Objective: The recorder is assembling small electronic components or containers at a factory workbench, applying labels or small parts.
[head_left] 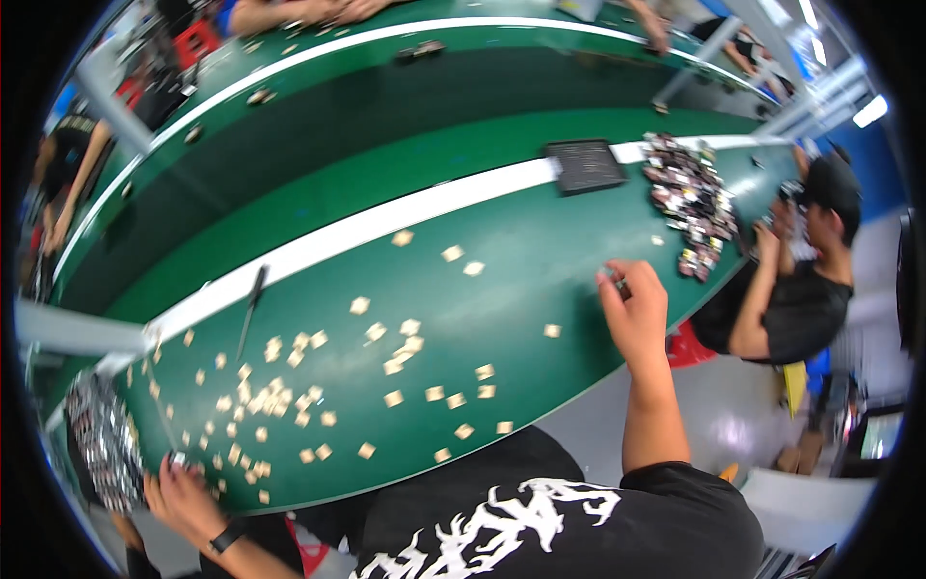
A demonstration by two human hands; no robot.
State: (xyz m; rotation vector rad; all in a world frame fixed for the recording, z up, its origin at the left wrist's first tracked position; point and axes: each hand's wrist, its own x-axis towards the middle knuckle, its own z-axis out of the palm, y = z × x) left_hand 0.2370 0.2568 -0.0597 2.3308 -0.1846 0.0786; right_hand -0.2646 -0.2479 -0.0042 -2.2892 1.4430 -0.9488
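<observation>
My right hand [637, 307] is raised over the right part of the green table [502, 318]. Its fingers are curled and pinched around something small that I cannot make out. At the lower left, my left hand [185, 500] is by the table's near edge, next to a heap of shiny silver parts [104, 444]. A small pale, shiny thing shows at its closed fingertips, too blurred to name. Many small cream-coloured square pieces [394, 398] lie scattered across the table between my hands, thickest toward the left.
A heap of small dark and silver parts [690, 198] lies at the far right, near a black tray [585, 166]. A thin black tool [253, 307] lies at left. Beyond a white rail runs a dark conveyor belt [386, 116] carrying parts. A person in black [796, 280] sits at right.
</observation>
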